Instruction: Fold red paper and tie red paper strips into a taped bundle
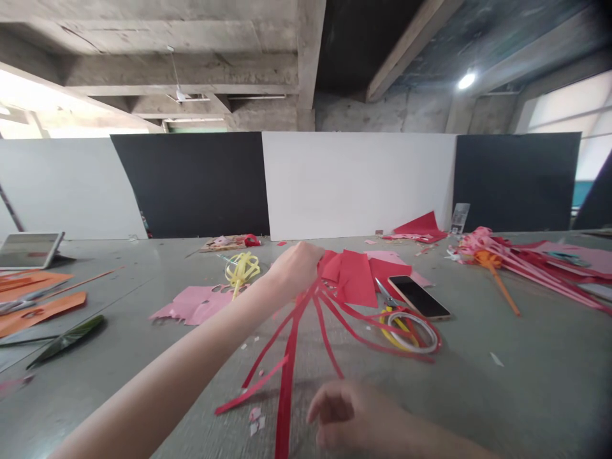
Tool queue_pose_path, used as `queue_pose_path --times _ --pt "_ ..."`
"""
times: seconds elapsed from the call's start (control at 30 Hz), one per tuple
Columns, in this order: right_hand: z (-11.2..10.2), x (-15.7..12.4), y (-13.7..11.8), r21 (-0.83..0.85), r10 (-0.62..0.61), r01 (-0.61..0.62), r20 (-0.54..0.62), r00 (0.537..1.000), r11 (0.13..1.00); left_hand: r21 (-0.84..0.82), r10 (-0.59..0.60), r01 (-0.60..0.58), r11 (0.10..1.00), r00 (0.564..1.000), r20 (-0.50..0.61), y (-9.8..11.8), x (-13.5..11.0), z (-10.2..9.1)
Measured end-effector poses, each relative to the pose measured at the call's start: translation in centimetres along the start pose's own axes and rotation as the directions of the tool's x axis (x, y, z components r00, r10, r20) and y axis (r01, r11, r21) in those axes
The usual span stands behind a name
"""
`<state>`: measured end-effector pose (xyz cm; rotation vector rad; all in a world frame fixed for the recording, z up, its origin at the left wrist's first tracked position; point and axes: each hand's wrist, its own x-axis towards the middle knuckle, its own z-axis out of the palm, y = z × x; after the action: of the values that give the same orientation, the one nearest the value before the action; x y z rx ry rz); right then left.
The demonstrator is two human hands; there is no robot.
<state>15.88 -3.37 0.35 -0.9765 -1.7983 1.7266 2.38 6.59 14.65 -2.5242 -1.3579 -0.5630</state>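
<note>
My left hand (pixel 295 268) reaches out over the grey table (pixel 526 376) and is closed on the top end of a bunch of red paper strips (pixel 291 347). The strips fan down and towards me from that grip. My right hand (pixel 342 414) hovers low near the bottom edge, fingers loosely curled and blurred, close to the lower ends of the strips; nothing clearly sits in it. Just beyond the left hand lie folded red paper pieces (pixel 354 274).
A phone (pixel 418 296), scissors (pixel 385 293) and a tape roll (pixel 414 331) lie right of the strips. Pink paper (pixel 196 305) and a yellow paper ball on a stick (pixel 241 268) lie to the left, orange paper (pixel 38 305) and a tablet (pixel 29 250) far left. Paper flowers on sticks (pixel 521 261) are at the right.
</note>
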Motion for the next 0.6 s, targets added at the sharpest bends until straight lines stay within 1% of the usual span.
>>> queue_pose_path --times 0.1,0.17,0.23,0.33,0.4,0.5,0.53,0.6 --pt "-0.2 0.1 0.1 -0.149 -0.051 0.032 -0.128 0.99 0.988 0.012 0.044 -0.043 0.999 0.996 -0.074 0.6 -0.2 -0.9" --pt "-0.3 0.1 0.5 -0.197 -0.105 0.065 -0.201 0.974 0.978 0.014 0.069 -0.068 0.998 0.991 -0.117 1.3 -0.9 -1.0" --pt "-0.3 0.2 1.0 -0.154 -0.129 0.098 -0.206 0.97 0.983 0.013 0.088 -0.087 0.996 0.985 -0.145 2.2 -2.0 -0.8" --pt "-0.1 0.5 1.5 0.008 -0.18 0.183 -0.149 0.972 0.983 0.003 0.127 -0.128 0.992 0.977 -0.17 3.7 -3.9 0.3" --pt "0.2 0.7 1.7 0.086 -0.221 0.231 -0.108 0.969 0.969 -0.034 0.171 -0.181 0.983 0.965 -0.201 4.7 -5.0 1.3" --pt "0.7 1.1 1.7 0.139 -0.217 0.224 -0.062 0.974 0.965 -0.131 0.208 -0.237 0.963 0.957 -0.203 5.7 -6.1 2.7" --pt "0.8 1.3 1.7 0.146 -0.2 0.21 -0.079 0.977 0.967 -0.166 0.212 -0.246 0.955 0.957 -0.199 6.0 -6.3 3.0" --pt "0.9 1.6 1.9 0.137 -0.177 0.203 -0.182 0.967 0.969 -0.24 0.209 -0.255 0.937 0.957 -0.202 6.3 -6.4 3.4"
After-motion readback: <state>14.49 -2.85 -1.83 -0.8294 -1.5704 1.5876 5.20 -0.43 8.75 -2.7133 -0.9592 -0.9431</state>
